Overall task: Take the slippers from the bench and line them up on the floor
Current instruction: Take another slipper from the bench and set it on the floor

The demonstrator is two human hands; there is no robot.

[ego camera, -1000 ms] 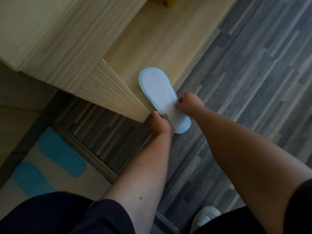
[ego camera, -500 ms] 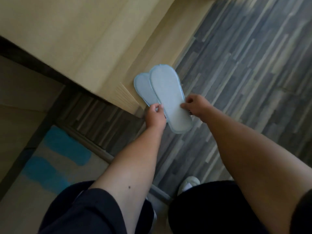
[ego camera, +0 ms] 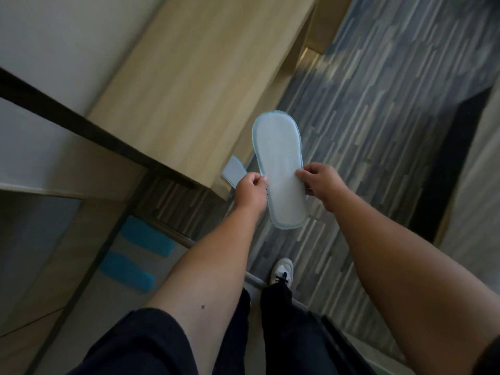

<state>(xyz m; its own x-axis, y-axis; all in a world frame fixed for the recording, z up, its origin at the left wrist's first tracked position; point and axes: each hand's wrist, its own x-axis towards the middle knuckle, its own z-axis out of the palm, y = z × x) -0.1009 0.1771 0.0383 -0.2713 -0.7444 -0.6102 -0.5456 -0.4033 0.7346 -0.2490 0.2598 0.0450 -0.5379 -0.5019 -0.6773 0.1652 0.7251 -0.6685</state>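
**Slippers held above the floor, beside the bench**

- Right hand [ego camera: 322, 185]: fingers curled, thumb and fingertips pinching the right edge of the pale-blue slipper [ego camera: 278, 169] near its middle.
- Left hand [ego camera: 250, 192]: closed in a loose fist at the slipper's left edge, thumb on top. It also touches a second piece [ego camera: 234, 170] of blue-grey material that sticks out to the left; whether this is gripped separately cannot be told.
- Slipper: flat side to the camera, toe end pointing away from the person, heel end hanging free below the hands. Held in the air over the floor [ego camera: 378, 131], just off the bench corner, touching neither.
- Second piece: mostly hidden behind the left hand; only a small corner shows, against the bench edge. Probably the other slipper, but shape too cut off to confirm.
- Bench [ego camera: 189, 90]: light wood, bare top in view, running away to the upper right.
- Floor: grey striped planks, blurred.
- Also seen: dark trousers [ego camera: 284, 320], one white shoe [ego camera: 281, 272] on the floor, two blue strips [ego camera: 140, 244] on a pale surface at lower left.
- Containers: none visible.
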